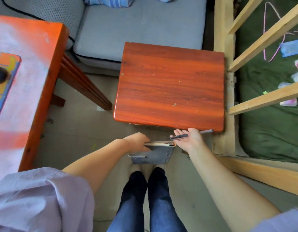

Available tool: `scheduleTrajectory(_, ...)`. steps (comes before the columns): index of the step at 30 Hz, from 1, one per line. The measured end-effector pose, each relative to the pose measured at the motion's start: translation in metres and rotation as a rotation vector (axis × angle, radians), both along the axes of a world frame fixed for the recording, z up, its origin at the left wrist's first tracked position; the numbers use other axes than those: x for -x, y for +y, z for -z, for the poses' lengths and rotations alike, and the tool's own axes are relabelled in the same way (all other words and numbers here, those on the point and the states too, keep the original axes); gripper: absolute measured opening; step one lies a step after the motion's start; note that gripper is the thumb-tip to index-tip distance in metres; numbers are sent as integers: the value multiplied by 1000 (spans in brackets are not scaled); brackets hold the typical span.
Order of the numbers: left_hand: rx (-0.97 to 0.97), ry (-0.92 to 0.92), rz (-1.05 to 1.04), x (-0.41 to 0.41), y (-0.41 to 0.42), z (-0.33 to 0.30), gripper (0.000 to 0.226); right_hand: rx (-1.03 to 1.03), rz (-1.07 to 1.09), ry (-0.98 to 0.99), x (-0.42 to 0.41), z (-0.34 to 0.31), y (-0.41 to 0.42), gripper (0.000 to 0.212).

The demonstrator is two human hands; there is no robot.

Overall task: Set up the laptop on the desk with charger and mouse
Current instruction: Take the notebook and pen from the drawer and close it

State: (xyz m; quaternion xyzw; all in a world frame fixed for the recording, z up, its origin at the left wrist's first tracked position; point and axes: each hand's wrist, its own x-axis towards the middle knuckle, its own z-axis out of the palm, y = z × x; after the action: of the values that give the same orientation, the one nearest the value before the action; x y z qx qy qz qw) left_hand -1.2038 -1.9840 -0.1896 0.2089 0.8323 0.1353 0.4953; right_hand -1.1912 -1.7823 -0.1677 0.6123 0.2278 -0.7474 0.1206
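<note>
Below the near edge of the small red-brown worktop (170, 86), over the tiled floor (81, 131): two bare hands at work. Left hand (138, 142) wrapped round the top edge of a grey notebook (153, 154), fingers (145, 149) curled over its cover, thumb side hidden behind; book held roughly level with the cream page edges facing the worktop, a metal clip (139, 157) on its near-left corner, a dark spiral binding on its right side. Right hand (190, 139) palm up and mostly spread, fingers (178, 132) loosely extended, a dark pen (191, 135) lying across the palm and pinned by the thumb, its capped end reaching out past the worktop's near-right corner. Hand and notebook near each other, just apart.

No laptop, charger or mouse identifiable for certain in this view; small worktop bare apart from a few pale specks. At far left, a larger orange worktop (27, 77) carrying a flat, colourful rectangular item (5, 77), blurred, with something dark on it. Beyond, a grey cushioned seat (141, 24). To the right, a pale wooden bed frame (265, 36) over green bedding (269, 134) with hangers and small items scattered on it. Underneath, dark jeans (144, 206) and lilac sleeves (44, 201).
</note>
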Motion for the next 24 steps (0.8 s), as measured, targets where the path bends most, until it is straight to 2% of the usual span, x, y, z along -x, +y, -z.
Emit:
scheduleTrajectory(5,-2,-52,-276,-6,-34,-75,31,-26,-131,184,14,-59,-11,54)
scheduleTrajectory(7,-130,-165,-569,-16,-57,-101,29,-43,-225,263,31,-85,-17,52)
scheduleTrajectory(9,-371,-316,-923,-38,-80,-126,22,-107,-370,334,43,-116,-32,42)
scheduleTrajectory(12,-705,-363,-1339,-79,-111,-155,21,-481,-755,589,51,-148,-70,17)
scheduleTrajectory(13,-791,-336,-1457,-92,-120,-163,21,-640,-882,720,50,-155,-85,20)
scheduleTrajectory(15,-936,-254,-1661,-119,-142,-180,21,-867,-1051,917,41,-169,-120,40)
scheduleTrajectory(17,-1073,-176,-1813,-144,-164,-196,20,-999,-1105,986,24,-182,-156,51)
scheduleTrajectory(19,-1220,-89,-1920,-175,-192,-212,21,-981,-1100,1067,-1,-192,-195,55)
scheduleTrajectory(21,-1367,-12,-1998,-211,-219,-224,23,-872,-1055,1140,-33,-202,-235,48)
scheduleTrajectory(24,-1558,60,-2062,-272,-255,-236,29,-474,-1023,1070,-85,-217,-298,32)
